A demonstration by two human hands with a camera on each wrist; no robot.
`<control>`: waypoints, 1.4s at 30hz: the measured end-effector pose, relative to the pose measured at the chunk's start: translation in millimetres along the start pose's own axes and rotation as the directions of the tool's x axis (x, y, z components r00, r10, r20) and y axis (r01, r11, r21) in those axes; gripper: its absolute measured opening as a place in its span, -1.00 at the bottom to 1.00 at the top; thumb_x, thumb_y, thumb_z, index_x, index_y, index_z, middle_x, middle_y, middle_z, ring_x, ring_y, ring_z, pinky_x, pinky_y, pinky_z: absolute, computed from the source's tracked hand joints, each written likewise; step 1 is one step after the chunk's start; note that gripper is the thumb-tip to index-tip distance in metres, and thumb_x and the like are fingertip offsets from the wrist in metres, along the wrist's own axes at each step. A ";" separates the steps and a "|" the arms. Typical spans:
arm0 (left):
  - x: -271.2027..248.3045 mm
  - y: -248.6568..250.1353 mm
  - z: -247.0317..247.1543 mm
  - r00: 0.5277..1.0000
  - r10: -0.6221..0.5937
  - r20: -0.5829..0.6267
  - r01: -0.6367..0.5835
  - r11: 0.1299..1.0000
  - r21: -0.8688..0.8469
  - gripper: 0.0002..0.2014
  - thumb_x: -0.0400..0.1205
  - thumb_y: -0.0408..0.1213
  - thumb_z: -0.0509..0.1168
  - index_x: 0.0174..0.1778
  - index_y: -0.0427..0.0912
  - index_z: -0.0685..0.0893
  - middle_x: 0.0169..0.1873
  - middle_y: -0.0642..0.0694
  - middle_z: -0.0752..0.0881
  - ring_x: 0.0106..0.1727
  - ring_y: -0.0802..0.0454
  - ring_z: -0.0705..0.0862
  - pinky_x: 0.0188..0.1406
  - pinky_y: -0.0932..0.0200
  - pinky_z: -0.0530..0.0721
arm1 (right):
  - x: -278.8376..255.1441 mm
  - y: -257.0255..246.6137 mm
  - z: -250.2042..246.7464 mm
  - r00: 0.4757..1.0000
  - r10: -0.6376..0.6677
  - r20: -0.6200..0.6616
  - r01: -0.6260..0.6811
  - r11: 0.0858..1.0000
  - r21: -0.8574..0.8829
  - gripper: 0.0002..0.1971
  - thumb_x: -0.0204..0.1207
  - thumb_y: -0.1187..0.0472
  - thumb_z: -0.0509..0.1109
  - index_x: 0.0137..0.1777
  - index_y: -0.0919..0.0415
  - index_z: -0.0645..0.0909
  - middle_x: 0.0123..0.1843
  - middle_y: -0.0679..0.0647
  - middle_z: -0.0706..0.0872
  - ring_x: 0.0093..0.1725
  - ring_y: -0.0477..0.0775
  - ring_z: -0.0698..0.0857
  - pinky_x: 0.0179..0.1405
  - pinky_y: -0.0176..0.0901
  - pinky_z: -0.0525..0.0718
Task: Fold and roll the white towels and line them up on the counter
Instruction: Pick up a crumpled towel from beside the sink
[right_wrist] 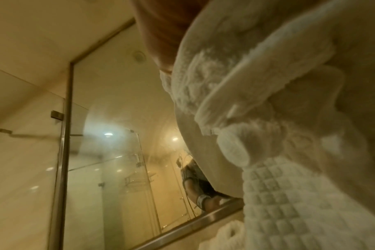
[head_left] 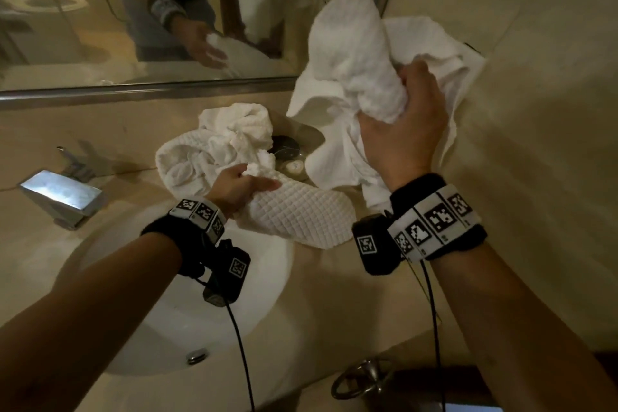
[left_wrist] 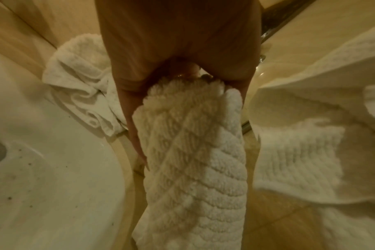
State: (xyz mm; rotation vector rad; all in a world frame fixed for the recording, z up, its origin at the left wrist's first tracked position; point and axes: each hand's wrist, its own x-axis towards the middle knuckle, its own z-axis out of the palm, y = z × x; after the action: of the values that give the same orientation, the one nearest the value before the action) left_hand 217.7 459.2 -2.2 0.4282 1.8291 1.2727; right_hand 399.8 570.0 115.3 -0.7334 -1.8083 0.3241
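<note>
My right hand [head_left: 406,117] grips a bunched white towel [head_left: 354,53] and holds it up above the counter's back right corner; its loose folds hang down to the counter. The same towel [right_wrist: 278,118] fills the right wrist view. My left hand [head_left: 240,184] pinches the edge of a waffle-textured white towel [head_left: 301,214] that lies on the beige counter [head_left: 334,294] beside the sink. In the left wrist view that towel [left_wrist: 193,160] runs out from under my palm. A crumpled white towel heap [head_left: 214,140] lies behind it.
A white sink basin [head_left: 200,311] sits front left with a chrome faucet [head_left: 63,194] at its left. Small toiletry bottles [head_left: 292,165] and a dark dish [head_left: 284,142] stand between the towels. A mirror [head_left: 133,10] spans the back wall; a metal ring [head_left: 361,378] hangs below the counter.
</note>
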 end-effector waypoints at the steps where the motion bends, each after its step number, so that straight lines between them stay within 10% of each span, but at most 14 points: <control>1: -0.8 -1.2 5.2 1.000 -0.004 0.019 0.004 1.000 -0.017 -0.57 0.31 -0.16 0.60 0.07 0.01 0.67 0.00 -0.01 0.71 0.06 -0.07 0.69 0.07 -0.06 0.69 | 3.1 -2.7 0.0 1.000 -0.002 -0.014 0.002 1.000 0.016 -0.65 0.23 0.12 0.47 -0.07 0.33 0.57 -0.14 0.14 0.69 -0.11 0.19 0.65 -0.05 0.11 0.63; 10: 1.1 2.6 53.5 0.997 -0.001 0.082 0.015 0.985 -0.170 -0.37 0.10 -0.07 0.65 0.12 -0.05 0.71 0.07 -0.08 0.78 0.07 -0.13 0.75 0.07 -0.20 0.74 | 20.0 6.2 -4.7 0.996 -0.016 -0.087 0.021 0.998 0.053 -0.60 0.23 0.10 0.55 -0.06 0.37 0.59 -0.13 0.15 0.72 -0.15 0.18 0.69 -0.10 0.23 0.67; 18: 29.8 -18.0 77.6 0.950 0.055 0.306 0.079 0.908 -0.411 -0.63 0.44 -0.32 0.50 0.17 -0.15 0.69 0.13 -0.22 0.76 0.15 -0.22 0.74 0.15 -0.30 0.68 | 11.4 38.8 -1.0 0.985 -0.025 -0.173 0.032 0.999 0.037 -0.66 0.30 0.18 0.58 -0.10 0.39 0.56 -0.23 0.18 0.71 -0.23 0.19 0.69 -0.18 0.22 0.66; 22: 46.0 -68.4 95.3 0.940 -0.230 0.252 0.296 0.916 -0.269 -0.44 0.40 -0.19 0.57 0.31 -0.20 0.60 0.17 -0.24 0.73 0.00 -0.20 0.75 -0.16 -0.15 0.77 | -9.3 54.1 14.7 0.994 0.048 -0.097 -0.040 0.996 0.074 -0.70 0.28 0.22 0.57 -0.14 0.38 0.55 -0.25 0.18 0.70 -0.24 0.19 0.67 -0.21 0.21 0.65; 29: 71.2 -86.6 87.9 0.951 -0.309 0.014 0.307 0.947 0.094 0.29 -0.21 0.37 0.51 0.49 -0.06 0.33 0.37 -0.20 0.53 0.27 -0.34 0.59 0.07 -0.34 0.68 | -46.5 59.6 38.1 0.985 0.162 0.059 -0.166 0.984 0.061 -0.72 0.24 0.19 0.56 -0.14 0.26 0.56 -0.18 0.14 0.70 -0.16 0.19 0.67 -0.17 0.14 0.68; 34: 48.8 -63.5 55.0 0.984 -0.181 0.003 0.176 0.960 0.220 -0.30 0.40 0.15 0.41 0.29 -0.29 0.51 0.23 -0.18 0.61 0.25 -0.22 0.57 0.21 -0.18 0.63 | -48.1 39.9 49.5 0.979 0.168 0.116 -0.181 0.977 0.115 -0.66 0.22 0.19 0.60 -0.09 0.26 0.56 -0.15 0.11 0.70 -0.13 0.16 0.67 -0.13 0.13 0.69; 36: 27.5 -40.1 35.3 0.988 -0.131 0.084 0.125 0.990 0.070 -0.60 0.45 -0.19 0.41 0.19 -0.22 0.61 0.05 -0.06 0.65 0.30 -0.18 0.50 0.19 -0.19 0.54 | -46.8 25.9 57.1 0.972 0.188 0.143 -0.207 0.969 0.135 -0.62 0.20 0.18 0.61 -0.05 0.24 0.56 -0.12 0.10 0.69 -0.12 0.12 0.66 -0.11 0.06 0.69; 38: -0.4 -10.7 3.3 0.980 -0.111 0.168 0.142 0.972 -0.185 -0.37 0.26 -0.33 0.32 0.33 -0.08 0.57 0.20 -0.09 0.60 0.39 -0.21 0.40 0.28 -0.36 0.37 | -46.8 2.8 69.6 0.969 0.174 0.175 -0.206 0.961 0.182 -0.60 0.17 0.19 0.62 -0.05 0.22 0.55 -0.10 0.09 0.67 -0.11 0.12 0.64 -0.12 0.00 0.67; 42: -65.9 39.2 -69.9 0.920 0.226 0.321 -0.002 0.819 -0.573 -0.58 0.39 -0.31 0.24 0.20 -0.24 0.56 -0.05 -0.24 0.61 -0.01 -0.24 0.56 0.18 -0.37 0.45 | -54.7 -71.8 98.7 0.956 0.103 0.276 -0.203 0.909 0.363 -0.57 0.13 0.17 0.63 -0.05 0.17 0.53 -0.09 0.02 0.64 -0.13 0.01 0.59 -0.21 -0.45 0.56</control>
State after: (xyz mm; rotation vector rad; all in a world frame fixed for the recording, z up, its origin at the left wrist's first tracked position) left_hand 193.8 389.2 70.6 0.4187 1.0446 1.6143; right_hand 296.6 493.6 78.0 -0.5704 -1.8436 0.8911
